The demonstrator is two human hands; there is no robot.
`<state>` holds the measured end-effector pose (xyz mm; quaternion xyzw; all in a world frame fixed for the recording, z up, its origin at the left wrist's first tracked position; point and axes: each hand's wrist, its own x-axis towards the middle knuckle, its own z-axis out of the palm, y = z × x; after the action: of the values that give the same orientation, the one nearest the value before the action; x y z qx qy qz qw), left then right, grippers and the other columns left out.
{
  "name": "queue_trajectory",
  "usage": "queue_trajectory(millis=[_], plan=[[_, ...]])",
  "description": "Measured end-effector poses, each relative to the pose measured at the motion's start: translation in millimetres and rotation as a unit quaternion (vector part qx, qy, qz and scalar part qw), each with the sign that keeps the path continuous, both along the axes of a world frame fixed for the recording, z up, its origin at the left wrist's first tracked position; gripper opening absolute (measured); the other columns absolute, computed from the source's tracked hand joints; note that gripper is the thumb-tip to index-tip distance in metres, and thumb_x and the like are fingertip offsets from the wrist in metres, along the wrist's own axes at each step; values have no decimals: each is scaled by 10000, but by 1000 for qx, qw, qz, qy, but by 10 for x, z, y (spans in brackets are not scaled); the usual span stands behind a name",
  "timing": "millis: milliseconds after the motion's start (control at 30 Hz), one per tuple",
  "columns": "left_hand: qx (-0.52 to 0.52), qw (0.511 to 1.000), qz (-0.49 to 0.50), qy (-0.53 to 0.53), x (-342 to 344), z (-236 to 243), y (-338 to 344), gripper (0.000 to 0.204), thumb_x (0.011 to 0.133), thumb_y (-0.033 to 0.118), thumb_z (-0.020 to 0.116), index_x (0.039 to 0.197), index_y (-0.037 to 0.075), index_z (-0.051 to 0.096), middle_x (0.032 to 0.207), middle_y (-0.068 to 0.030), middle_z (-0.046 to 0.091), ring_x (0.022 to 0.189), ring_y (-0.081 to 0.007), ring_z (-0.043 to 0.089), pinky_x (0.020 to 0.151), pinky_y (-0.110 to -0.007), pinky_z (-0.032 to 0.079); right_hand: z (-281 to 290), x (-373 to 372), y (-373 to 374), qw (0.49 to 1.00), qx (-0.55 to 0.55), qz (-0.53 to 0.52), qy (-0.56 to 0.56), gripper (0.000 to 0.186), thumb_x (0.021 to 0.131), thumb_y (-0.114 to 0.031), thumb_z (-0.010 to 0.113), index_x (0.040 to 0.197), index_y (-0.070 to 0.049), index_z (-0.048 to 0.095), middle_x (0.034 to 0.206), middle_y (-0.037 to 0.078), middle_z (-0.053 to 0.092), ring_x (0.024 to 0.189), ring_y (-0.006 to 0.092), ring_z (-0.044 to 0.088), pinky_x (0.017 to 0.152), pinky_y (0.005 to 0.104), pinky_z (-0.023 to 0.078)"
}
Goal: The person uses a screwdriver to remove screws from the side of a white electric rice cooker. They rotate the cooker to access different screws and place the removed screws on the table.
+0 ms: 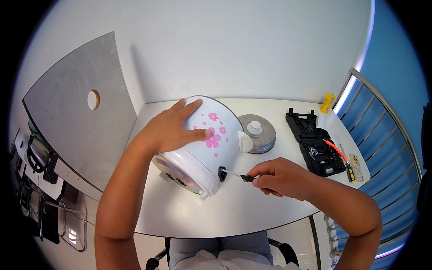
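A white rice cooker (198, 150) with pink flowers lies tipped on its side on the table, its base turned toward me. My left hand (173, 128) is spread flat over its body, thumb across a large flower. In my right hand (279, 177) is a screwdriver (247, 178) with a black handle, gripped between closed fingers. Its thin shaft reaches left to the black power socket (222, 173) on the cooker's side. Whether the tip sits in a screw is too small to tell. A white side handle (245, 141) sticks out toward the right.
Behind the cooker rests a round lid (263, 139) with a white knob. An open black tool case (317, 148) lies at the right, with an orange flexible shaft (336, 150) and a yellow box (327, 103) near it. A grey panel (76, 103) stands left; a metal railing (382, 130) runs along the right.
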<state>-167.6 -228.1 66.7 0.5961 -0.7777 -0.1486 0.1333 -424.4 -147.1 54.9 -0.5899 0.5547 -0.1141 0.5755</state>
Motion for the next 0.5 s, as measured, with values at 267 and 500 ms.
queue_trajectory(millis=[267,500], plan=[[-32,999,-6,-31,-13,-50,5,974,688,714,574,1471,186,336,1506,-248,258,1329,-408,382,1069,-423,345,36,94,54,989,-72,39,124,316,917,-251,472,855,18,625,650,74,532,593,149,499,561,316,414],[-10,1000,5,-22,-55,7,52,952,694,664,606,1469,183,335,1511,-244,249,1353,-404,340,1088,-422,312,58,108,25,993,-45,33,106,274,948,-251,477,860,-38,626,588,-14,441,519,70,363,477,245,308]])
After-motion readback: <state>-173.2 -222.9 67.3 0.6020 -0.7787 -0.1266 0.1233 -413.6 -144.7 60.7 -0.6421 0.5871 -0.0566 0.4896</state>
